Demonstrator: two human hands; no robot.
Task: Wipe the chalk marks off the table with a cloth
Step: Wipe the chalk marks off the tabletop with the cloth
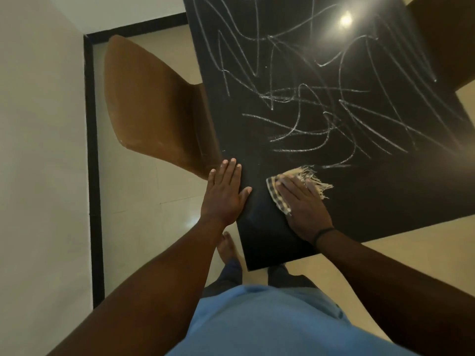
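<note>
— Pressing flat on the checked, fringed cloth (279,194), the right hand (304,205) lay with fingers straight and spread, not curled round the fabric. Where was it on the bench?

— Near the corner closest to the person, about five o'clock from the white chalk scribbles (321,106) covering the black glossy bench (385,196). The fringe stuck out at two o'clock from under the fingers, just short of the nearest chalk line.

— And the left hand (225,195)?

— Open too, palm down on the bench's left edge, fingers pointing to twelve o'clock, holding nothing. It sat at nine o'clock from the cloth, apart from it.

— Anything else?

— A brown curved chair (151,109) stood at the bench's left side, at eleven o'clock from the left hand. A dark band (324,232) circled the right wrist, and a bare foot (227,246) showed on the pale floor below the bench edge.
</note>
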